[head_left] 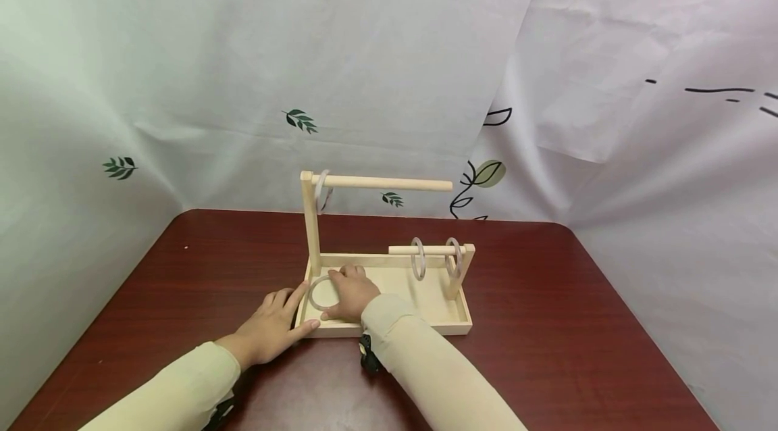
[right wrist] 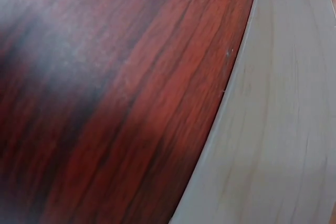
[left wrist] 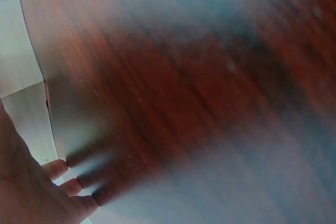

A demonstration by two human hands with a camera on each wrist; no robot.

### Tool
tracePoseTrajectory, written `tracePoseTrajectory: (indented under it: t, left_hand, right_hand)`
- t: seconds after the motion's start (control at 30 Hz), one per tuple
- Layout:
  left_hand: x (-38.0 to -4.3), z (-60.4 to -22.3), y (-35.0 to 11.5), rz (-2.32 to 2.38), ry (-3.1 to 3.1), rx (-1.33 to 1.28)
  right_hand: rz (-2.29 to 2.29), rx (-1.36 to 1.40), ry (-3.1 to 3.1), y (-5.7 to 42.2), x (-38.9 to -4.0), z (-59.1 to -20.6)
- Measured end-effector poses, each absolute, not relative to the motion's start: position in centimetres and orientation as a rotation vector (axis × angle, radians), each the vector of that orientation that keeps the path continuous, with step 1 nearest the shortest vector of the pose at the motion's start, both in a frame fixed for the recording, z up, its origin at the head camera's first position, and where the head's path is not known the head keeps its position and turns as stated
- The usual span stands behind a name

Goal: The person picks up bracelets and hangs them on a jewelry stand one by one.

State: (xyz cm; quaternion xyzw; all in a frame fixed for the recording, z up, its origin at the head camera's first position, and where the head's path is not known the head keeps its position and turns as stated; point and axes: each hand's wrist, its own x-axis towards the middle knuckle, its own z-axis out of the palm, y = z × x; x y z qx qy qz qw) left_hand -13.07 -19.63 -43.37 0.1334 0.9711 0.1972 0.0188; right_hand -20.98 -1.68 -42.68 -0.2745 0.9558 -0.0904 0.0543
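In the head view, my right hand (head_left: 350,294) reaches into a pale wooden tray (head_left: 419,330), its thumb and fingers gripping a light-coloured bangle (head_left: 313,297) lying at the tray's left end. My left hand (head_left: 267,327) rests against the tray's left front corner, fingers extended; the left wrist view shows part of this hand (left wrist: 37,182) beside the wood. Two more bangles, one nearer the middle (head_left: 418,259) and one by the post (head_left: 453,257), hang on the short lower bar. The tall upper bar (head_left: 389,183) carries bangles at its left end, partly overlapping.
The tray stands on a dark red wooden table (head_left: 535,323). Posts rise at both tray ends, the left one (head_left: 310,228) taller than the right (head_left: 463,275). White printed cloth (head_left: 395,66) hangs behind and at the sides.
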Motion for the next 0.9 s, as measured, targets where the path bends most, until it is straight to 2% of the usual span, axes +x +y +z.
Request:
tracePoseTrajectory:
  t: [0.9]
  left_hand:
    - [-13.08,-43.19,-19.53,0.596,3.018,0.412]
  right_hand:
    - [-0.231,-0.753,2.911,-1.96,-21.67,-43.33]
